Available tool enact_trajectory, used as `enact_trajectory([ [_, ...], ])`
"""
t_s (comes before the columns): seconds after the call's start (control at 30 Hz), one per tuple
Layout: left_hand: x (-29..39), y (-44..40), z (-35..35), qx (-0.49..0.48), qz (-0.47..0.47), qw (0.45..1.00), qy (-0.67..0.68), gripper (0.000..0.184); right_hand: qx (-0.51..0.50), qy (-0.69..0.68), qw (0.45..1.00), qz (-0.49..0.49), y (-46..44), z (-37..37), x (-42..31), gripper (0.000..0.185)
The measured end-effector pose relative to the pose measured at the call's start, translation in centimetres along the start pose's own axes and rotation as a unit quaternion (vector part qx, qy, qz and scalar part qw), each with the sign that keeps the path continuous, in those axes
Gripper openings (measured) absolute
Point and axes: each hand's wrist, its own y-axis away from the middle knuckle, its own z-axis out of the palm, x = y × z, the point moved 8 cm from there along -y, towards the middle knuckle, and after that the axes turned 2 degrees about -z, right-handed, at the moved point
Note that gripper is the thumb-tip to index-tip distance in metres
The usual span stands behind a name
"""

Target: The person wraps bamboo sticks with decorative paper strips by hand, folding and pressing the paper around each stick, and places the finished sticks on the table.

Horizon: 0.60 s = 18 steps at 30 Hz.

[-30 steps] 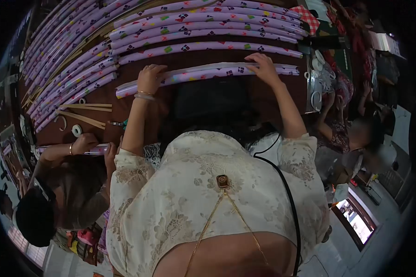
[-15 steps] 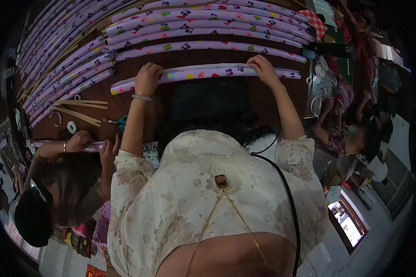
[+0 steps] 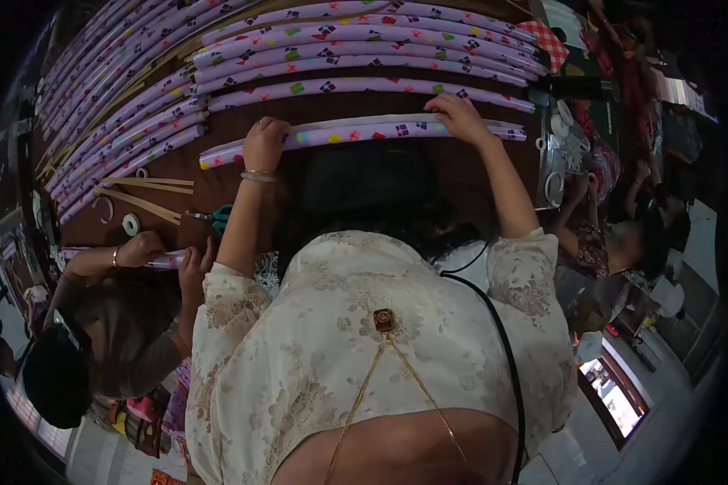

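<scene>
A long purple patterned roll [image 3: 356,133] lies crosswise in front of me, with a pale strip along its far edge. My left hand [image 3: 265,144] is closed on the roll left of its middle, a ring and bracelets showing. Toward the right end, my right hand [image 3: 459,117] grips the far edge of the roll with bent fingers. Just beyond lies another purple roll [image 3: 372,85], apart from the one in my hands.
Many more purple rolls [image 3: 121,89] fill the far and left table. Wooden strips [image 3: 141,202], a white tape roll [image 3: 130,225] and scissors [image 3: 221,217] lie at left. A person [image 3: 121,323] works at lower left; more people are at right.
My hands stay on the roll, with slight shifts of the fingers. The roll's pale far edge lies lower and narrower than a second ago. The whole view has shifted slightly.
</scene>
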Motion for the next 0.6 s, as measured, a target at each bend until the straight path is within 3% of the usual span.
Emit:
enact_trajectory([
  [0.13,-0.2,0.0,0.1,0.012,0.006,1.0,0.006,0.004,-0.038,-0.027,0.999,-0.012,-1.1,0.6,-1.1,0.015],
  [0.2,-0.5,0.0,0.4,-0.005,-0.004,1.0,-0.008,0.005,0.024,0.056,0.989,-0.138,-1.3,0.1,-3.4,0.016],
  [0.33,-0.6,0.0,0.3,0.002,0.0,1.0,0.0,0.005,0.005,0.023,0.996,-0.09,-1.5,0.5,-2.4,0.013],
  [0.4,-0.6,0.0,0.3,-0.006,0.0,1.0,-0.002,0.005,0.074,0.045,0.989,-0.123,-0.9,0.0,-3.1,0.012],
  [0.6,-0.8,-0.3,0.7,-0.021,-0.012,1.0,-0.006,0.005,0.084,-0.011,0.993,-0.076,0.1,0.1,-1.8,0.012],
])
